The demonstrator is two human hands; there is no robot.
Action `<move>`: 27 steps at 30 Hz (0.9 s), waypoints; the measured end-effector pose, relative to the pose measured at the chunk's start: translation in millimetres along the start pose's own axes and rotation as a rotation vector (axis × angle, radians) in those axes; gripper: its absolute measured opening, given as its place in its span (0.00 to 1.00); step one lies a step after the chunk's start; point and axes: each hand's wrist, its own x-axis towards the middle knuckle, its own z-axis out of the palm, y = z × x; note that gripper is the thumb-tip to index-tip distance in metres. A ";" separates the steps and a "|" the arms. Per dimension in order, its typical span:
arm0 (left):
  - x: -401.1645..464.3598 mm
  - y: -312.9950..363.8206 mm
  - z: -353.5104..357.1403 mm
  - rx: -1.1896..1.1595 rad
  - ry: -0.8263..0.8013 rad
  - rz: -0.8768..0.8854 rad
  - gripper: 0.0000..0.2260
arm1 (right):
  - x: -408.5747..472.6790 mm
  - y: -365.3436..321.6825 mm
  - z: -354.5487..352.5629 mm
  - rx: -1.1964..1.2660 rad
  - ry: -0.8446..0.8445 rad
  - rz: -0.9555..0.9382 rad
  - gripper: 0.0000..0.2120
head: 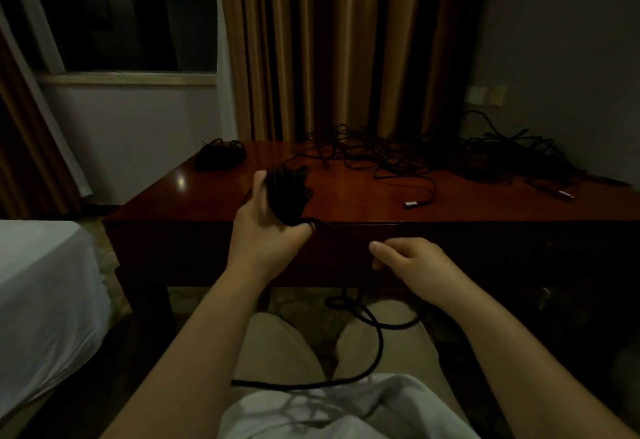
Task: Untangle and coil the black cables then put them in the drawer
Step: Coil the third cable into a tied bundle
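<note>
The tangled cables (467,154) blur into shadow; the right hand (405,257) hides its grip.

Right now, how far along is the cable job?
Done: one coiled bundle sits at the desk's far left corner. In hand: the left hand grips a half-wound coil; the right hand feeds its tail. Left: the tangled pile, and the drawer looks closed.

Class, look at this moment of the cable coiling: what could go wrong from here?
The loose tail trails across the lap toward the floor, so it may snag or kink while being wound. The coil in the left hand fans out and could spring apart. The drawer looks closed.
</note>
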 end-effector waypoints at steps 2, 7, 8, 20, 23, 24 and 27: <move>4.6 -2.8 -5.9 -0.146 0.083 -0.104 0.25 | -6.2 0.8 3.0 0.316 0.049 -0.008 0.12; 6.2 -9.0 -16.8 -0.160 0.120 -0.209 0.28 | -25.5 -13.0 -6.0 0.316 0.105 -0.227 0.12; 5.0 -8.8 -15.4 -0.131 0.053 -0.250 0.31 | -27.2 -20.6 -8.7 0.304 0.171 -0.294 0.12; -26.6 14.6 1.7 -0.985 -0.512 -0.340 0.14 | 14.2 -37.6 2.5 0.040 0.216 -0.229 0.19; -29.1 17.2 3.3 -1.118 -0.541 -0.346 0.15 | 13.3 -41.5 9.8 0.247 -0.005 -0.044 0.25; -30.0 17.2 4.4 -1.140 -0.552 -0.367 0.16 | 11.4 -42.4 12.1 0.304 -0.075 0.025 0.27; -34.1 15.2 8.0 -1.207 -0.520 -0.377 0.16 | 3.7 -44.4 15.5 0.348 -0.213 0.110 0.29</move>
